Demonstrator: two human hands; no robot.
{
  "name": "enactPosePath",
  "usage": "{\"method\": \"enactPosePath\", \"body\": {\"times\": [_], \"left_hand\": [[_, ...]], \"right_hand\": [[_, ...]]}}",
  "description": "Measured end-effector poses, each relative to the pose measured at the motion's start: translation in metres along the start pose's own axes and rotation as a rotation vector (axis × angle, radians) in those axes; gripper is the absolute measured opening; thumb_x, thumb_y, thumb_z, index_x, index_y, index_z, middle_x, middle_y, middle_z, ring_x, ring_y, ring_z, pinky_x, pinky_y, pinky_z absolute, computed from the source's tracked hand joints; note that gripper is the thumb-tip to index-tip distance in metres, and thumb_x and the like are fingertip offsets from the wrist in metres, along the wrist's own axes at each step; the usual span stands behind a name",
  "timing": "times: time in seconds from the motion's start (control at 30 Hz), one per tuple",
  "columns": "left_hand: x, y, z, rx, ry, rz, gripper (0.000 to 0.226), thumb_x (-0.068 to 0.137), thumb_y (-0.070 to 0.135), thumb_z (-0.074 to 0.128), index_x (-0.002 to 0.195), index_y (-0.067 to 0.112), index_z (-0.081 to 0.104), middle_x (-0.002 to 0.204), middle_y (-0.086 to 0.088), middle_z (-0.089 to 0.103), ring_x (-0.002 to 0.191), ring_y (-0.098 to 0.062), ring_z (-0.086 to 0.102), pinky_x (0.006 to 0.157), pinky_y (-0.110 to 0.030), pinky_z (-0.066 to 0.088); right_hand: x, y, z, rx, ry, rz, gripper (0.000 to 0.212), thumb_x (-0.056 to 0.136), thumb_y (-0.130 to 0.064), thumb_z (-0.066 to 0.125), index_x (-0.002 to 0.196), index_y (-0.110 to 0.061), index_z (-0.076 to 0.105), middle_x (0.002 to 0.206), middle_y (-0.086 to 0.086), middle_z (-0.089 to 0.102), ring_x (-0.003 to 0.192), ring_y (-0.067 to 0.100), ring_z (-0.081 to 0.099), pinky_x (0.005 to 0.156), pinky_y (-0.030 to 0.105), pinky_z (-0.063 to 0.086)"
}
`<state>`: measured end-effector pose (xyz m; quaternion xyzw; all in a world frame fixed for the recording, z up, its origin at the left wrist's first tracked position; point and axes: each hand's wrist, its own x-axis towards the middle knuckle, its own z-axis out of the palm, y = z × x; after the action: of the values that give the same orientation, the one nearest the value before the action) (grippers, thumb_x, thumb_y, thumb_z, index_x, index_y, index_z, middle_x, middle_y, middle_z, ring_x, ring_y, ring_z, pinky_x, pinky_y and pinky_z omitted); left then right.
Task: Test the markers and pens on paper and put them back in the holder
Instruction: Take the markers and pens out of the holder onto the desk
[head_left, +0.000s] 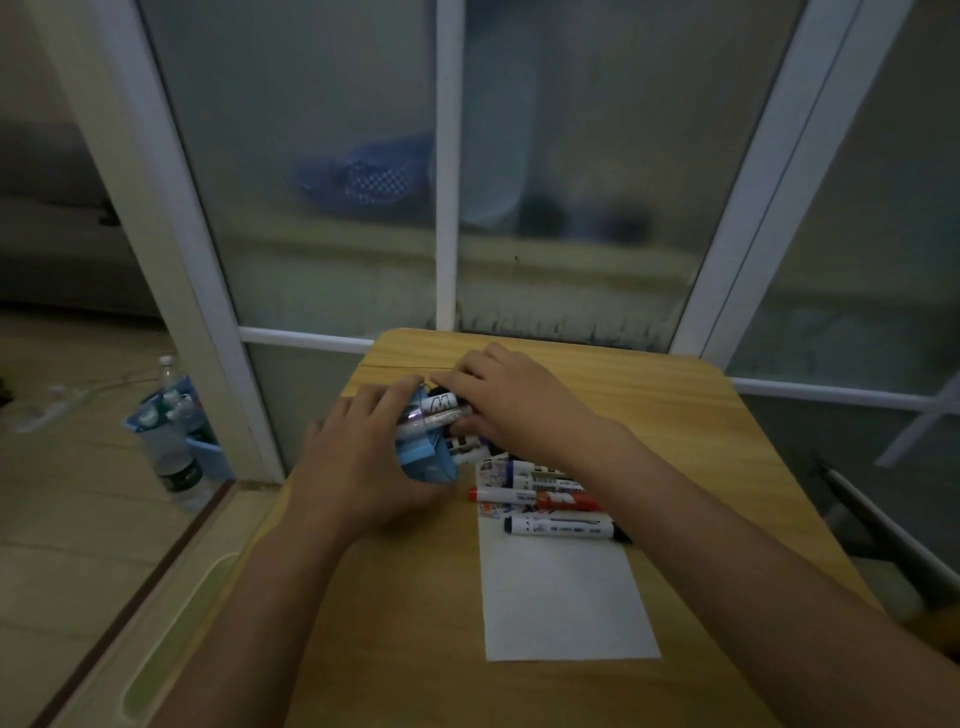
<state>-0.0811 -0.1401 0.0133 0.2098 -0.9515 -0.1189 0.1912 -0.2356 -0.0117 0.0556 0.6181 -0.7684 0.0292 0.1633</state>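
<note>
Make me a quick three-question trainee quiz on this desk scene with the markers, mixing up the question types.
1. True or false: the blue holder stands upright on the table.
2. Which hand grips the holder? A) left hand B) right hand C) neither
3. Fill in: the red marker lies on the ______.

Key
1. False: it is tipped on its side, with markers sticking out of its opening.
2. A; the right hand is on the markers at the opening.
3. Paper, at its far end, with other markers lying beside it.
</note>
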Motion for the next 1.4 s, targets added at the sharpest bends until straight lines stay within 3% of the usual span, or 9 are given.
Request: {"method": "enactPosePath", "body": {"times": [0.13, 0.3, 0.57, 0.83, 1.03, 1.13, 1.23, 1.4], "left_hand": [[0.002, -0.003, 0.0, -0.008, -0.007, -0.006, 0.112, 0.056, 0.076, 0.072, 0.148, 0.039, 0.019, 0.141, 0.005, 0.044, 0.12, -0.019, 0.047, 0.098, -0.046, 0.045], [0.003, -0.002, 0.0, 0.018, -0.018, 0.014, 0.112, 0.055, 0.078, 0.07, 0.147, 0.04, 0.02, 0.139, 0.006, 0.045, 0.118, -0.018, 0.047, 0.096, -0.044, 0.045], [0.002, -0.002, -0.003, -0.032, -0.032, -0.006, 0.113, 0.053, 0.076, 0.074, 0.146, 0.042, 0.019, 0.14, 0.007, 0.045, 0.118, -0.018, 0.048, 0.096, -0.045, 0.047], [0.0, -0.005, -0.008, -0.136, 0.014, -0.036, 0.117, 0.056, 0.061, 0.084, 0.15, 0.035, 0.02, 0.142, 0.002, 0.045, 0.121, -0.019, 0.046, 0.094, -0.042, 0.048], [0.002, -0.01, -0.009, -0.213, 0.011, -0.075, 0.114, 0.055, 0.055, 0.086, 0.149, 0.036, 0.024, 0.141, 0.001, 0.046, 0.12, -0.019, 0.045, 0.092, -0.044, 0.049], [0.004, -0.013, -0.009, -0.245, -0.01, -0.098, 0.117, 0.05, 0.064, 0.082, 0.148, 0.038, 0.024, 0.14, 0.002, 0.046, 0.119, -0.019, 0.046, 0.093, -0.047, 0.05], [0.004, -0.015, -0.011, -0.286, -0.017, -0.118, 0.125, 0.038, 0.081, 0.064, 0.148, 0.036, 0.025, 0.139, 0.002, 0.047, 0.118, -0.019, 0.048, 0.092, -0.049, 0.052], [0.004, -0.018, -0.011, -0.348, -0.003, -0.102, 0.124, 0.037, 0.081, 0.065, 0.146, 0.036, 0.028, 0.139, 0.003, 0.048, 0.119, -0.017, 0.049, 0.092, -0.051, 0.052]], "right_hand": [[-0.004, 0.008, -0.005, 0.086, -0.038, 0.038, 0.056, 0.099, -0.04, 0.053, 0.151, -0.035, 0.032, 0.131, -0.001, 0.049, 0.116, 0.015, 0.043, 0.092, 0.032, 0.043], [-0.003, 0.018, -0.013, 0.199, -0.141, 0.078, 0.047, 0.098, -0.038, 0.056, 0.142, -0.041, 0.041, 0.121, -0.008, 0.054, 0.104, 0.009, 0.05, 0.089, 0.033, 0.049], [-0.005, 0.043, -0.019, 0.381, -0.186, 0.075, 0.036, 0.095, -0.03, 0.063, 0.129, -0.039, 0.055, 0.115, -0.014, 0.059, 0.104, 0.005, 0.054, 0.089, 0.029, 0.047], [-0.018, 0.068, -0.031, 0.531, -0.161, 0.192, 0.03, 0.096, -0.025, 0.062, 0.124, -0.034, 0.058, 0.104, -0.02, 0.059, 0.096, -0.003, 0.053, 0.081, 0.024, 0.043], [-0.034, 0.091, -0.032, 0.704, -0.108, 0.311, 0.032, 0.096, -0.023, 0.062, 0.126, -0.032, 0.056, 0.108, -0.018, 0.058, 0.097, 0.0, 0.055, 0.081, 0.021, 0.043], [-0.046, 0.099, -0.019, 0.804, -0.123, 0.376, 0.03, 0.096, -0.021, 0.064, 0.122, -0.033, 0.057, 0.109, -0.013, 0.059, 0.099, 0.006, 0.056, 0.082, 0.025, 0.047], [-0.059, 0.108, 0.007, 0.927, -0.116, 0.492, 0.027, 0.094, -0.019, 0.066, 0.114, -0.036, 0.059, 0.109, -0.006, 0.061, 0.097, 0.013, 0.059, 0.083, 0.028, 0.051], [-0.07, 0.128, 0.046, 0.852, -0.221, 0.535, 0.023, 0.095, -0.018, 0.065, 0.114, -0.031, 0.063, 0.105, -0.003, 0.066, 0.095, 0.015, 0.062, 0.079, 0.029, 0.05]]}}
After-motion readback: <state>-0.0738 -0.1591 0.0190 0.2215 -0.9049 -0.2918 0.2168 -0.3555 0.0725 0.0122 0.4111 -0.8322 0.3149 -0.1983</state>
